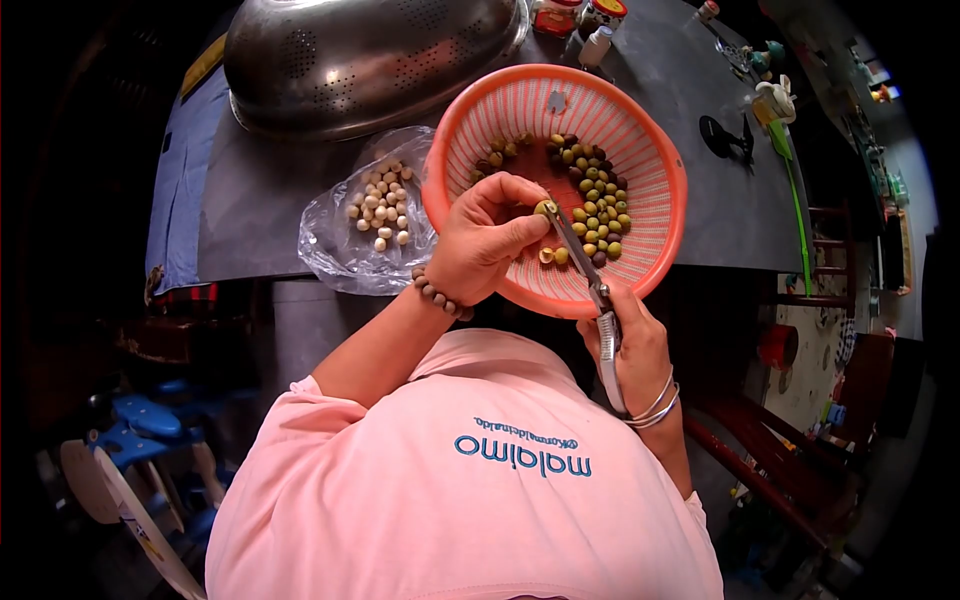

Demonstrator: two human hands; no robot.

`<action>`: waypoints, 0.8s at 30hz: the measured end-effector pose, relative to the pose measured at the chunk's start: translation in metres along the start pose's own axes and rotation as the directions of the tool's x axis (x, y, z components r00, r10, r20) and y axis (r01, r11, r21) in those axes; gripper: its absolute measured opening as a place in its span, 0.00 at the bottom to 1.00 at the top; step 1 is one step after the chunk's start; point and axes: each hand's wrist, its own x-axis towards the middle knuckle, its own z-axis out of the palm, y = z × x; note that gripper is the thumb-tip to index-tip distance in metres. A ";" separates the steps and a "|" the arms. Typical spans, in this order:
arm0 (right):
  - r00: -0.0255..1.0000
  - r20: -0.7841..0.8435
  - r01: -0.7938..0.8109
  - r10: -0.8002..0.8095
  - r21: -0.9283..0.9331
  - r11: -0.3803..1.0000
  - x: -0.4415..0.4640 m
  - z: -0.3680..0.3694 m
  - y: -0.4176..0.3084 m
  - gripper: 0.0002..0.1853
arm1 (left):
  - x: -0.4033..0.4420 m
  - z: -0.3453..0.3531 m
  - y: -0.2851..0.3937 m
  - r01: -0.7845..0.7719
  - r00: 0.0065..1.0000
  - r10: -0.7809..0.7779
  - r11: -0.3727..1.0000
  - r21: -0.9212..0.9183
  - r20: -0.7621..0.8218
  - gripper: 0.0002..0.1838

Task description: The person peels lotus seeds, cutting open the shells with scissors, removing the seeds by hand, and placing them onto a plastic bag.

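Observation:
Over the orange plastic basket (655,150), my left hand (490,232) pinches a small green nut (544,208) between thumb and fingers. The blades of the metal scissors (575,243) are at that nut. Closed round their handles is my right hand (638,345), near the basket's front rim. Many green and brown nuts (598,205) lie in the basket, and a cut one with a pale inside (547,255) is near its front. Left of the basket, a clear plastic bag (325,232) holds pale peeled kernels (383,208).
An upturned metal colander (370,60) stands at the back left of the grey table (255,225). Jars (556,16) and a small white bottle (596,46) are behind the basket. A black stand (727,138) and a green stick (793,200) lie to the right.

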 end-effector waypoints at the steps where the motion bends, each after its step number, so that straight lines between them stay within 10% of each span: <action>1: 1.000 0.000 0.000 0.000 -0.001 1.000 0.000 0.001 0.000 0.25 | 0.000 0.000 -0.001 0.001 1.000 -0.001 1.000 -0.026 0.007 0.10; 16: 0.995 0.052 -0.093 0.088 0.111 0.989 -0.002 0.002 0.002 0.25 | 0.000 -0.001 0.001 0.058 0.998 -0.058 0.995 -0.078 0.002 0.09; 24: 0.995 -0.099 -0.012 -0.011 -0.232 0.973 -0.001 0.003 0.005 0.28 | 0.000 0.006 -0.002 0.088 0.992 -0.093 0.994 -0.059 -0.090 0.11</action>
